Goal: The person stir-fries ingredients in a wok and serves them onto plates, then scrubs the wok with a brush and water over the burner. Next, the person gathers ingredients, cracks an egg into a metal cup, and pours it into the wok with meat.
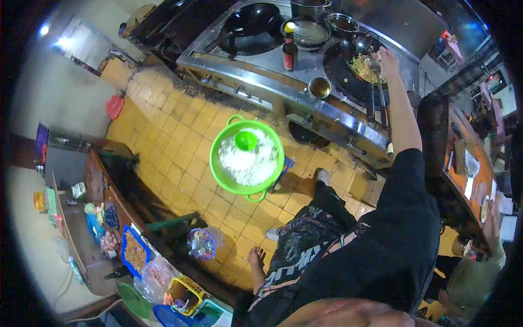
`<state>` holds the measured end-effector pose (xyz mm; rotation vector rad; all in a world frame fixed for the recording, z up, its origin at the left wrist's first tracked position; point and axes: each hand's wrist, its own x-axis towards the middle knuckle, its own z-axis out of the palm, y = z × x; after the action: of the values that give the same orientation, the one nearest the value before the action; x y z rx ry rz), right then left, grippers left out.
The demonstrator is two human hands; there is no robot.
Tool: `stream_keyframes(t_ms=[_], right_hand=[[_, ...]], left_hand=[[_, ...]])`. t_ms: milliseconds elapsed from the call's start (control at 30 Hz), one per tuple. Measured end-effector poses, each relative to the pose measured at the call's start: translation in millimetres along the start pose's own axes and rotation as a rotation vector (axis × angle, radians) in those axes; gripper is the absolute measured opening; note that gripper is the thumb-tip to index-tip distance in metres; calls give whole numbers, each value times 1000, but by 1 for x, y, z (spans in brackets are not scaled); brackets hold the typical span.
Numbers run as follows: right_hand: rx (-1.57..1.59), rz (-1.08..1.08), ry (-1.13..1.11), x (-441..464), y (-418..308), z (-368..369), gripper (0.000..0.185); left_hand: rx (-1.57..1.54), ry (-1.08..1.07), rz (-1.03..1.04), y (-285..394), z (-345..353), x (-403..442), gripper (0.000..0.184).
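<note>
While the fingers of the right hand (388,61) are bent inward over the wok (336,66), whether they pinch anything is too small to make out. The ladle (379,87) lies close by, its metal head just to the left of the fingers and slightly nearer the body, over the food (358,67). Its long axis runs from there back across the wok's near rim toward the stove's front, roughly along the forearm. The right hand is clearly the nearer one; the left hand (256,255) hangs low and well apart from the stove, its fingers loosely curled and parted, with nothing seen in them.

Beside the ladle's shaft, on its left, runs the wok's dark handle (370,106), so close that it looks likely to crowd a grip on the shaft from that side. Left of the wok, a small bowl (310,87) of brown liquid sits at the stove (261,83) edge, with a bottle (290,56) farther left. Behind these are a pan (306,34) and a pot (309,10). Below the stove's front, well apart from both hands, a green basin (213,163) holds white powder and a cup (245,140).
</note>
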<state>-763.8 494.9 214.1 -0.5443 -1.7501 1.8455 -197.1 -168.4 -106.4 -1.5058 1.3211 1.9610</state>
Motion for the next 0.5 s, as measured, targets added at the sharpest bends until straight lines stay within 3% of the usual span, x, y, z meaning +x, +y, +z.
stream_keyframes(t_ms=[33, 67, 100, 167, 200, 300, 367, 400, 467, 500], right_hand=[[-201, -36, 104, 30, 8, -13, 31], [-202, -43, 97, 76, 24, -24, 31], [-129, 208, 24, 114, 64, -43, 32], [-42, 469, -42, 177, 151, -75, 34], [-412, 247, -192, 177, 159, -73, 33], [-372, 422, -95, 162, 121, -66, 33], [-1001, -172, -4, 172, 121, -77, 30], [-985, -188, 71, 160, 119, -82, 33], [-1224, -461, -310, 136, 154, -104, 37], [-1274, -263, -326, 95, 145, -106, 43]], left_hand=[[7, 55, 14, 14, 31, -5, 33], [-98, 45, 37, 13, 52, -7, 28], [43, 139, -3, 28, 82, -22, 25], [162, 14, -34, 34, 115, -22, 24], [166, 19, -39, 39, 135, -30, 24], [375, -53, 40, 63, 189, -40, 22], [579, -69, 76, 78, 214, -37, 23], [565, -146, 147, 86, 226, -29, 26], [611, -184, 160, 105, 262, -5, 27], [651, -223, 179, 119, 283, 8, 28]])
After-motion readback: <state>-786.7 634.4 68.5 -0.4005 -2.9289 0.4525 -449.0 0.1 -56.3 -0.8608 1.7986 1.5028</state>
